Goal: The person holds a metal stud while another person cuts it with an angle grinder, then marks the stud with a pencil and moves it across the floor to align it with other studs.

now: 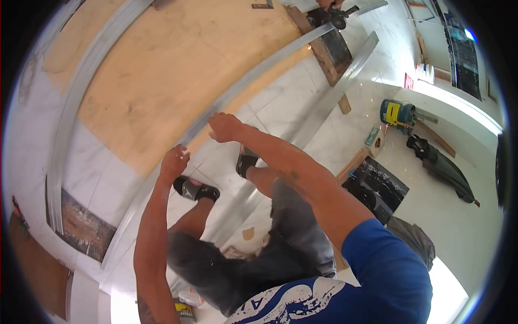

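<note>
A long galvanized metal stud [237, 86] runs diagonally over the floor, from the lower left to the upper right. My left hand [175, 162] is closed on its near edge, with the fingertips partly hidden. Farther along the same stud, my right hand [225, 128] grips the edge with curled fingers. Near the stud's far end, another person's hand [329, 3] holds an angle grinder [338, 19] against the metal, and small sparks scatter to the right.
A second metal stud [318, 110] lies on my near side, and another [73, 113] at the left. A tan board [178, 70] covers tiles beyond. Wooden blocks [324, 59] lie under the far ends. At right are a green bucket [393, 112] and a dark bag [445, 170].
</note>
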Action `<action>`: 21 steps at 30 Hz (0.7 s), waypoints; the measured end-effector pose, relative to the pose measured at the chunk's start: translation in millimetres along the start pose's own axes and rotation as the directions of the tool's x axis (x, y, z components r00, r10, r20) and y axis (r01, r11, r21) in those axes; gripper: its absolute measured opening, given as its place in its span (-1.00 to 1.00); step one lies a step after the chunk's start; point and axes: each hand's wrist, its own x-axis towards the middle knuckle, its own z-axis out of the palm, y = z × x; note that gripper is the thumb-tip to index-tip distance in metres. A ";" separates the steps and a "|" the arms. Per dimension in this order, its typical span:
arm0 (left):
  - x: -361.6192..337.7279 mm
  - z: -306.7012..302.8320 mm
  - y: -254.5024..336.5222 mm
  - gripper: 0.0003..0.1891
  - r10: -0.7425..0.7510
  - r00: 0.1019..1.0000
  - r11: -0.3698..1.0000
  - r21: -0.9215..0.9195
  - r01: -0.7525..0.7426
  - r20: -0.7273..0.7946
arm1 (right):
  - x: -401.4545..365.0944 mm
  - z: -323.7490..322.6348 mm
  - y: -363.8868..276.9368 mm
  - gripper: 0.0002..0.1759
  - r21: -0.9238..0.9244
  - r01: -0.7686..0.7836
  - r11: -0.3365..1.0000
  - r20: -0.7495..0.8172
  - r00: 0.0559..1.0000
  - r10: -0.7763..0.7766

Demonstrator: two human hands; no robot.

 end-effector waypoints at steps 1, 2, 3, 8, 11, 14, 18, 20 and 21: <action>15.1 8.2 -6.0 -0.63 0.040 0.999 0.993 0.111 -0.041 0.009 | 15.1 5.5 13.8 -0.52 -0.095 0.083 0.992 -0.021 0.996 -0.086; 29.7 17.5 -10.9 -0.56 0.080 0.996 0.971 0.222 -0.084 0.025 | 29.7 10.5 28.6 -0.49 -0.189 0.159 0.969 -0.034 0.985 -0.168; 44.9 21.8 -14.1 -0.50 0.088 0.995 0.951 0.291 -0.099 0.051 | 48.6 13.3 40.7 -0.46 -0.238 0.213 0.948 -0.055 0.971 -0.232; 106.1 41.9 -20.0 -0.24 0.127 0.982 0.863 0.472 -0.180 0.141 | 125.7 12.9 85.2 -0.32 -0.406 0.346 0.846 0.087 0.936 -0.341; 128.7 55.3 -41.5 -0.19 0.201 0.970 0.826 0.508 -0.244 0.139 | 163.0 8.1 95.6 -0.27 -0.405 0.394 0.825 0.206 0.918 -0.337; 139.1 59.4 -44.1 -0.18 0.166 0.969 0.839 0.491 -0.235 0.181 | 193.0 16.6 95.7 -0.23 -0.387 0.458 0.800 0.390 0.868 -0.309; 147.4 65.3 -53.0 -0.21 0.159 0.966 0.853 0.463 -0.239 0.206 | 190.2 22.2 86.9 -0.26 -0.427 0.557 0.712 0.533 0.791 -0.300; 145.6 67.8 -52.1 -0.25 0.123 0.970 0.846 0.490 -0.212 0.208 | 180.3 21.3 77.1 -0.29 -0.432 0.600 0.673 0.598 0.749 -0.284; 144.5 68.7 -49.5 -0.27 0.105 0.972 0.843 0.499 -0.199 0.210 | 175.7 18.2 70.7 -0.31 -0.445 0.606 0.660 0.634 0.733 -0.246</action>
